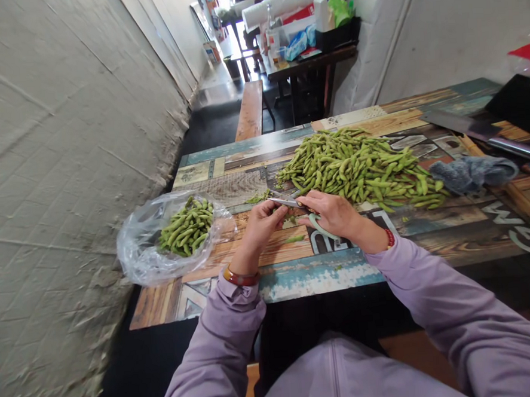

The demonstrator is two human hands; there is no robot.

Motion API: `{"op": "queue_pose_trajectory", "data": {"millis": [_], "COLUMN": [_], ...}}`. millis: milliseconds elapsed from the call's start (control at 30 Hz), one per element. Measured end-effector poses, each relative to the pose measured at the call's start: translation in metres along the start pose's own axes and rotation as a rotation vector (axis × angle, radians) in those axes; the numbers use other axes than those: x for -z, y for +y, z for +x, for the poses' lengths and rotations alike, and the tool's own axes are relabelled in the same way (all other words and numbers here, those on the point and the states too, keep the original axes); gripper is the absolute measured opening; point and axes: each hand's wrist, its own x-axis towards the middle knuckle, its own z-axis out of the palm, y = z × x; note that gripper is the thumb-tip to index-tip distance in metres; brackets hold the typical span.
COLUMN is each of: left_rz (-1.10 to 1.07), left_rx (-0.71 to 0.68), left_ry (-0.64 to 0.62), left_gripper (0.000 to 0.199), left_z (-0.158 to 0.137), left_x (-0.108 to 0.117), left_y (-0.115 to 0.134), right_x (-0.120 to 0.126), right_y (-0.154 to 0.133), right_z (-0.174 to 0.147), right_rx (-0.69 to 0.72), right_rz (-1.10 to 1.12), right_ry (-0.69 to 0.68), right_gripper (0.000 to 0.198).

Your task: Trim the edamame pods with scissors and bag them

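Two bare hands at work over a patchwork-patterned table (228, 189). The right hand (331, 213) holds scissors (323, 228) with pale green handles, its fingers curled round the grips; the blades point left. The left hand (262, 224) meets the blade tips, thumb and forefinger pinched together — whatever lies between them is too small to make out. Green pods in a broad pile (348, 163) lie on the far side of the right hand, which hides part of the pile's near edge. Small green trimmings (259, 196) lie just beyond the left hand.

To the left, a clear plastic bag (136, 251) stands open near the wall (67, 192), with a smaller heap of pods (186, 227) inside. To the right, a crumpled grey cloth (474, 172) lies just beside the pile's right end; farther back are a cleaver (460, 126) and a black box (520, 105), both well apart from the hands. Beyond the table's far edge, a wooden bench (249, 109) stands left of a second table (288, 71) — crowded with a white roll (284, 4), a bottle (270, 19) and blue and green packets.
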Motion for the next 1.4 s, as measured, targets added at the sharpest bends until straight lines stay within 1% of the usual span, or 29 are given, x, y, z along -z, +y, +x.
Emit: {"op": "queue_pose_trajectory", "data": {"millis": [200, 267, 400, 467, 533, 633, 833, 967, 1100, 1400], "left_rz": [-0.03, -0.1, -0.319, -0.426, -0.511, -0.577, -0.594, -0.601, -0.644, -0.676], "left_rx": [0.021, 0.031, 0.068, 0.095, 0.116, 0.143, 0.195, 0.208, 0.211, 0.181], "left_ry": [-0.014, 0.033, 0.194, 0.224, 0.219, 0.213, 0.169, 0.136, 0.152, 0.178], "left_gripper": [0.027, 0.026, 0.029, 0.029, 0.029, 0.03, 0.032, 0.029, 0.028, 0.031], "left_z": [0.0, 0.0, 0.0, 0.001, 0.001, 0.001, 0.0, -0.001, -0.002, -0.001], "left_x": [0.0, 0.0, 0.002, 0.005, 0.007, 0.008, 0.003, -0.001, -0.002, 0.0], "left_y": [0.003, 0.005, 0.008, 0.009, 0.009, 0.009, 0.009, 0.011, 0.013, 0.011], "right_x": [0.0, 0.001, 0.002, 0.002, 0.002, 0.0, -0.002, -0.002, -0.001, -0.002], "right_y": [0.001, 0.003, 0.005, 0.005, 0.005, 0.005, 0.002, 0.001, 0.001, 0.0], "right_z": [-0.002, -0.002, -0.001, -0.001, -0.001, -0.002, -0.002, -0.001, -0.001, -0.001], "right_rx": [-0.022, -0.044, -0.095, -0.098, -0.088, -0.069, -0.036, -0.05, -0.083, -0.097], "right_rz": [-0.023, -0.014, 0.006, 0.02, 0.027, 0.026, 0.057, 0.067, 0.072, 0.095], "right_ry": [-0.008, 0.006, 0.063, 0.089, 0.106, 0.115, 0.114, 0.138, 0.154, 0.129], "right_gripper": [0.036, 0.036, 0.039, 0.043, 0.047, 0.051, 0.053, 0.051, 0.05, 0.049]}}
